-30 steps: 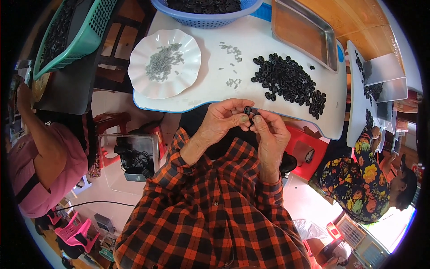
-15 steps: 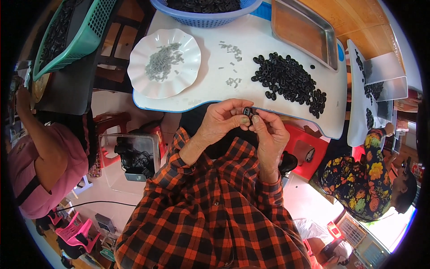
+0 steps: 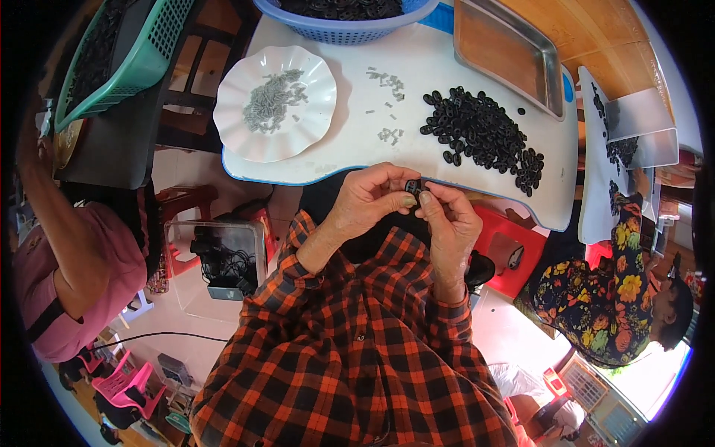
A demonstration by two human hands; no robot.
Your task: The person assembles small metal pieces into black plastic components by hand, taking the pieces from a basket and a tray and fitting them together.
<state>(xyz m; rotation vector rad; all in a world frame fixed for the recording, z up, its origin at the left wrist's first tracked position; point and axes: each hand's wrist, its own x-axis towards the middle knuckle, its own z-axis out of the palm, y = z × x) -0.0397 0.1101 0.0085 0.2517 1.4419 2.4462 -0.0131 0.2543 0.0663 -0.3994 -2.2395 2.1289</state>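
Observation:
Both hands meet in front of my chest, just off the table's near edge. A small black oval plastic piece (image 3: 412, 187) is pinched between them. My left hand (image 3: 366, 200) grips it from the left with thumb and index finger. From the other side, the thumb and fingers of my right hand (image 3: 452, 217) press on the same piece. My fingertips hide part of it, and I cannot make out whether a smaller part is in it. A heap of similar black oval pieces (image 3: 477, 127) lies on the white table (image 3: 350, 127) beyond my right hand.
A scalloped white plate (image 3: 316, 112) holds small clear-grey pieces; more such bits (image 3: 389, 135) lie beside it. Behind stand a blue basket (image 3: 350, 31) of black pieces and a metal tray (image 3: 510, 52). Co-workers sit left (image 3: 97, 253) and right (image 3: 596, 298). A green basket (image 3: 167, 37) stands far left.
My hands stay almost in place, still pinching the black piece. The co-worker on the right has reached farther forward over their table, and the left co-worker's arm has shifted.

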